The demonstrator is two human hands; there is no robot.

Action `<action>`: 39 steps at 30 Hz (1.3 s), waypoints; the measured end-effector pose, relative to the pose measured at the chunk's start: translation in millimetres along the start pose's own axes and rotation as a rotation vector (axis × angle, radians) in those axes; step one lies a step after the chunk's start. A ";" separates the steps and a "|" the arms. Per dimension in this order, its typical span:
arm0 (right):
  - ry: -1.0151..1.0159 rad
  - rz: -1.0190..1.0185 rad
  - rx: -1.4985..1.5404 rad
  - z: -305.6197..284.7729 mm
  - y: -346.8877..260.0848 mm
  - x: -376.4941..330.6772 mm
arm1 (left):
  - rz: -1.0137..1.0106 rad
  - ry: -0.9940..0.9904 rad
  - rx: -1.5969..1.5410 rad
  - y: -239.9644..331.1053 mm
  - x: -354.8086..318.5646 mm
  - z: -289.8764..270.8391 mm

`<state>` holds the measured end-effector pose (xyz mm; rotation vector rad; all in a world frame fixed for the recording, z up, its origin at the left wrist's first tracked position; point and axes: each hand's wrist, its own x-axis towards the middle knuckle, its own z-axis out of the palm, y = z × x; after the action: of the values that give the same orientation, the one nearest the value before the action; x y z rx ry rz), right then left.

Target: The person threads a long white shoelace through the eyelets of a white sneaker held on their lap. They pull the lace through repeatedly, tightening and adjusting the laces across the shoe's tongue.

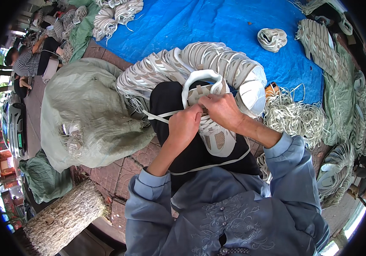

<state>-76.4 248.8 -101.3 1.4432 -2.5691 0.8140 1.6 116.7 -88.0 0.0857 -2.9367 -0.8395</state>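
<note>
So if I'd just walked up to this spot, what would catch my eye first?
Probably the long curved stack of white shoe uppers arching across the middle, set against the bright blue tarp behind it. In front of it, the left hand and right hand meet on a single white shoe upper lying on the lap, the left gripping a white strip. A big grey-green sack bulges at the left.
</note>
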 end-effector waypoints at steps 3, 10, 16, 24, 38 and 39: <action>-0.027 -0.027 0.017 1.1 0.0 -0.5 | -0.034 0.090 0.057 3.7 -3.6 5.2; -0.017 0.092 0.171 -6.3 5.7 -3.4 | -0.003 0.159 0.137 4.1 -5.0 8.2; -0.076 0.081 0.257 -4.1 4.8 -2.4 | -0.001 -0.031 -0.032 -7.8 0.9 -0.7; -0.046 0.063 0.190 -8.0 6.9 -5.5 | 0.035 0.121 0.133 2.0 -2.9 7.2; -0.011 0.039 0.255 -2.3 13.0 -9.1 | 0.271 0.036 0.605 10.3 4.7 -1.0; 0.007 0.033 0.248 -2.4 12.7 -9.4 | 0.284 0.051 0.621 10.8 6.1 1.1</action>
<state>-82.0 262.5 -107.5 1.4574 -2.5671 1.1760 -4.9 126.0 -82.8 -0.2584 -2.9391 0.1194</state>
